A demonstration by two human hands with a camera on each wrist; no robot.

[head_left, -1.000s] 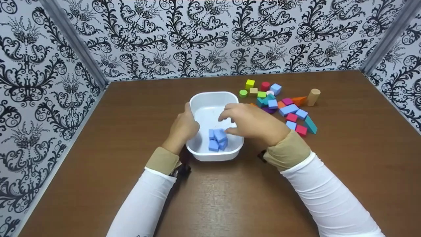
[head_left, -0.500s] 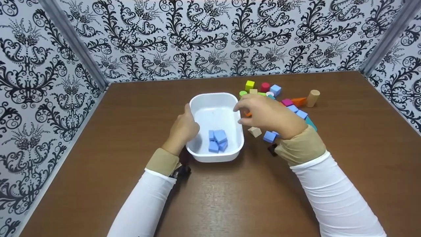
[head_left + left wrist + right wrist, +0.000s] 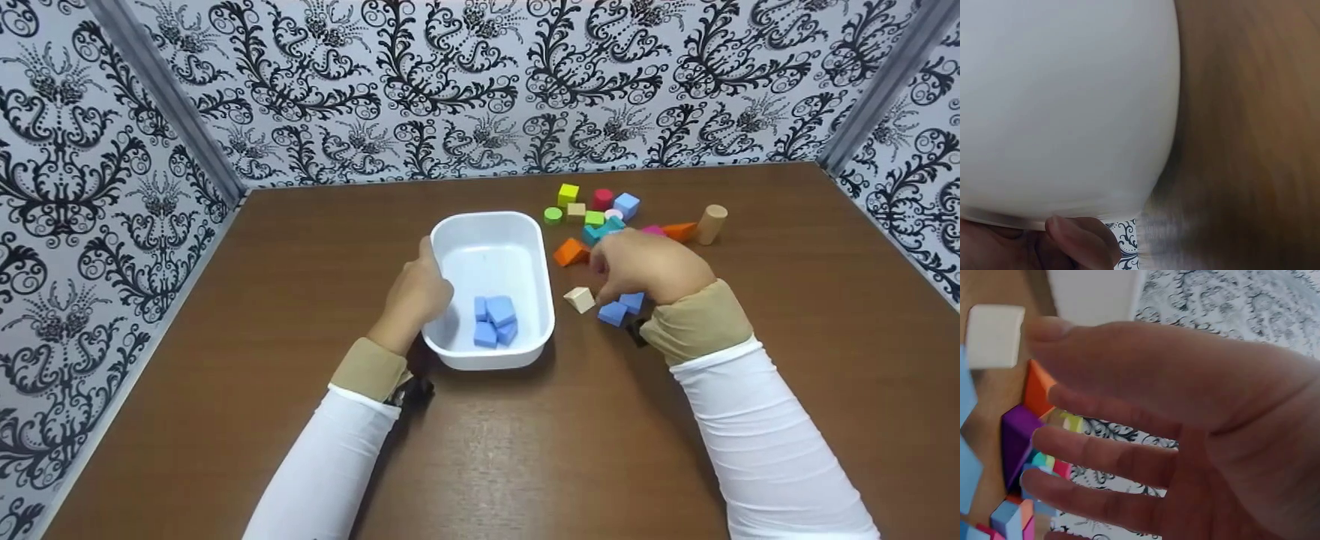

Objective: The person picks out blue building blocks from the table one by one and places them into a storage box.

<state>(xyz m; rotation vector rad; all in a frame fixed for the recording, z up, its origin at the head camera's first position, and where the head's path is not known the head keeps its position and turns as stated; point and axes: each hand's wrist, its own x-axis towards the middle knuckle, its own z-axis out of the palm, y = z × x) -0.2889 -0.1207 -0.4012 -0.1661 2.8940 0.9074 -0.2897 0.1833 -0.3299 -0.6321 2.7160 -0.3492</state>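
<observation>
My left hand (image 3: 416, 296) grips the left wall of a white plastic tub (image 3: 487, 361), thumb at the rim. The left wrist view shows the tub's outer side (image 3: 1067, 107) with fingers (image 3: 1086, 242) at its edge. Several blue blocks (image 3: 500, 310) lie together in the tub's near half. To the right, my right hand (image 3: 652, 262) hovers over loose blocks, its fingers apart and holding nothing in the right wrist view. By its thumb lie a plain wooden block (image 3: 580, 300) and blue blocks (image 3: 613, 313). Beyond its fingers are an orange block (image 3: 571, 251) and a purple block (image 3: 1019, 433).
Behind the right hand stand a yellow cube (image 3: 568, 195), a red cylinder (image 3: 602, 199), a blue cube (image 3: 626, 205) and a tall wooden cylinder (image 3: 712, 225). Patterned panels (image 3: 450, 90) border the brown table (image 3: 322, 247) at the back and sides.
My right hand has moved right, from inside the tub out over the loose blocks, uncovering the wooden and orange blocks. The left hand and the tub have stayed in place.
</observation>
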